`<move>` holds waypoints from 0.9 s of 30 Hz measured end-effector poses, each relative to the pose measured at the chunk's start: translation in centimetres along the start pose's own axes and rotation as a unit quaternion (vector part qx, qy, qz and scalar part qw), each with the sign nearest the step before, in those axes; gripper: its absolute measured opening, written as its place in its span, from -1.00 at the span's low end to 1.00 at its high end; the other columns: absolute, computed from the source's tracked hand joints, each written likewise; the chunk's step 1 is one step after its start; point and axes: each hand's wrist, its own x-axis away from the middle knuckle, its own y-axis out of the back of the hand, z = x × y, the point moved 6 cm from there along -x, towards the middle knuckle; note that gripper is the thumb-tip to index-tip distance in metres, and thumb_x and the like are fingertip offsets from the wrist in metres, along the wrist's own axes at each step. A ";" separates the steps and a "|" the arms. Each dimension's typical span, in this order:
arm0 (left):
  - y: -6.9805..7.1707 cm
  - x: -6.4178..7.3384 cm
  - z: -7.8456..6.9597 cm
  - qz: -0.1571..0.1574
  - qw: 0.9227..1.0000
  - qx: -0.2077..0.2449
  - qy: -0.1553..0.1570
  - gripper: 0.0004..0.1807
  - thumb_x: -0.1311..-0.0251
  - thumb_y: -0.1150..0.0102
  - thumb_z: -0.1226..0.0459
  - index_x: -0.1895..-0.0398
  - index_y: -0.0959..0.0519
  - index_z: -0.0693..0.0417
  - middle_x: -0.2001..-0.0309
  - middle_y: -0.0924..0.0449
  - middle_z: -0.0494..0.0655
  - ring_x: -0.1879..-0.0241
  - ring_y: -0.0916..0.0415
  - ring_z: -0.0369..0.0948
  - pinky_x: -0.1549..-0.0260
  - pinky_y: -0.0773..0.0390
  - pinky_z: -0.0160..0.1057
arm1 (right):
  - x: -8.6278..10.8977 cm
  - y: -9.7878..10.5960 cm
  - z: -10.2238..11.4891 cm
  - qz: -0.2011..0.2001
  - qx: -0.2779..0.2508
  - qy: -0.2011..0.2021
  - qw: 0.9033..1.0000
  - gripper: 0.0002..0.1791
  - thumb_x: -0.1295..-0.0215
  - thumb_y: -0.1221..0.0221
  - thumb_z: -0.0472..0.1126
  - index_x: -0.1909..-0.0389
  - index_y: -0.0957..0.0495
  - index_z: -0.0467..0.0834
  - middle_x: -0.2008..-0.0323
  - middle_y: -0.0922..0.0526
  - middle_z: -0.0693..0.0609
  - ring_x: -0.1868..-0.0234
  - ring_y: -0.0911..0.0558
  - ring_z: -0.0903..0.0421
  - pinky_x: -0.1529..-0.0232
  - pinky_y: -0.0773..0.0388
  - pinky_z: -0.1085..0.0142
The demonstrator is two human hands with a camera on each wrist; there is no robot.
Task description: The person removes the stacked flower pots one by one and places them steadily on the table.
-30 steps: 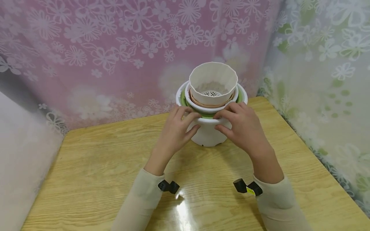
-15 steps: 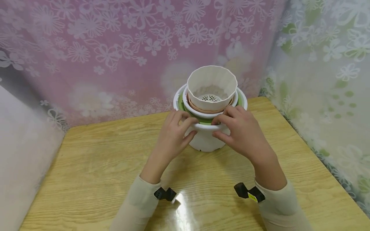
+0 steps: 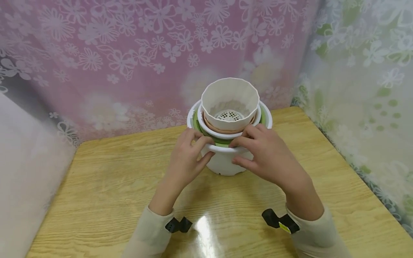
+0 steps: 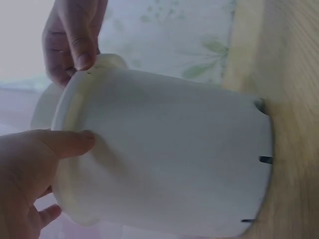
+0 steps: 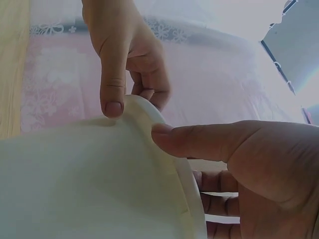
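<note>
A nested stack of plant pots stands upright on the table in the head view. Outermost is a large white pot (image 3: 226, 165), with a green pot (image 3: 195, 122) inside it. Within those sit a smaller white pot (image 3: 222, 135), a peach-coloured pot (image 3: 213, 129) and, on top, a cream pot (image 3: 230, 95) with a mesh bottom. My left hand (image 3: 185, 159) grips the big pot's near rim, thumb outside and fingers over the edge. To its right, my right hand (image 3: 267, 156) pinches the same rim likewise. Slots (image 4: 265, 160) show at the pot's base in the left wrist view.
The wooden table (image 3: 122, 186) extends to both sides and in front of the stack. Behind it hangs a pink floral curtain (image 3: 145, 71); a pale floral curtain (image 3: 361, 107) borders the right side. Small black cameras (image 3: 178, 225) sit on both wrists.
The whole stack has slid over the table towards me and slightly left, with both hands keeping hold of the big white pot's rim. The head view has shifted a little.
</note>
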 end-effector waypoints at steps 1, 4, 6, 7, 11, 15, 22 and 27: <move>0.1 0.1 0.0 0.002 1.000 0.003 0.003 -0.75 -0.10 -0.46 0.20 0.19 -0.61 -0.03 0.21 -0.46 -0.07 0.16 -0.44 -0.09 0.07 -0.44 -0.10 | 0.0 0.0 0.1 0.001 -0.001 0.004 1.000 -0.63 0.05 -0.54 -0.04 0.21 -0.67 -0.02 0.31 -0.51 0.10 0.27 -0.44 0.03 0.23 -0.41 0.16; 0.6 0.3 -0.1 0.006 1.000 0.008 0.015 -0.79 -0.13 -0.43 0.21 0.21 -0.61 -0.03 0.23 -0.45 -0.09 0.18 -0.43 -0.10 0.12 -0.44 -0.12 | 0.0 0.2 0.6 0.005 -0.002 0.015 1.000 -0.62 0.03 -0.52 -0.01 0.19 -0.68 -0.01 0.29 -0.52 0.10 0.28 -0.44 0.05 0.24 -0.42 0.18; 0.9 0.6 -0.1 0.007 1.000 0.005 0.022 -0.82 -0.14 -0.41 0.21 0.24 -0.60 -0.04 0.24 -0.44 -0.10 0.21 -0.41 -0.11 0.15 -0.42 -0.12 | 0.0 0.2 0.9 0.007 -0.007 0.024 1.000 -0.62 0.02 -0.51 0.01 0.19 -0.68 -0.01 0.28 -0.53 0.10 0.28 -0.44 0.05 0.24 -0.43 0.18; 1.0 0.7 -0.1 0.007 1.000 0.003 0.025 -0.83 -0.14 -0.40 0.22 0.25 -0.60 -0.04 0.25 -0.44 -0.11 0.22 -0.40 -0.11 0.16 -0.41 -0.12 | 0.1 0.2 1.1 0.008 -0.010 0.027 1.000 -0.62 0.01 -0.51 0.02 0.19 -0.69 -0.01 0.27 -0.53 0.10 0.27 -0.45 0.05 0.23 -0.44 0.18; 1.4 1.1 -0.2 0.005 1.000 -0.001 0.031 -0.86 -0.14 -0.37 0.24 0.30 -0.58 -0.04 0.27 -0.41 -0.10 0.24 -0.38 -0.10 0.19 -0.39 -0.12 | 0.2 0.2 1.4 0.016 -0.030 0.036 0.999 -0.64 -0.04 -0.47 0.06 0.18 -0.69 0.00 0.24 -0.55 0.13 0.24 -0.48 0.10 0.18 -0.46 0.18; 1.7 1.3 -0.3 0.008 1.000 -0.006 0.024 -0.84 -0.11 -0.39 0.25 0.30 -0.57 -0.03 0.29 -0.39 -0.11 0.22 -0.38 -0.09 0.18 -0.41 -0.12 | 0.3 0.2 1.7 0.023 -0.043 0.041 0.998 -0.67 -0.09 -0.43 0.07 0.17 -0.69 0.02 0.24 -0.55 0.16 0.22 -0.48 0.15 0.16 -0.46 0.20; 2.4 1.6 -0.4 0.027 0.999 -0.009 0.019 -0.81 -0.10 -0.40 0.26 0.33 -0.53 -0.06 0.29 -0.36 -0.14 0.17 -0.39 -0.09 0.15 -0.42 -0.13 | 0.4 0.1 2.2 0.032 -0.067 0.050 0.996 -0.67 -0.12 -0.40 0.09 0.15 -0.68 0.04 0.24 -0.53 0.19 0.18 -0.46 0.18 0.11 -0.45 0.22; 3.3 1.8 -0.4 0.051 0.998 -0.014 0.019 -0.79 -0.08 -0.44 0.24 0.34 -0.53 -0.09 0.29 -0.35 -0.16 0.16 -0.37 -0.08 0.15 -0.42 -0.13 | 0.5 0.1 2.9 0.044 -0.088 0.069 0.993 -0.69 -0.16 -0.38 0.07 0.12 -0.68 0.04 0.16 -0.57 0.22 0.09 -0.49 0.20 0.03 -0.49 0.22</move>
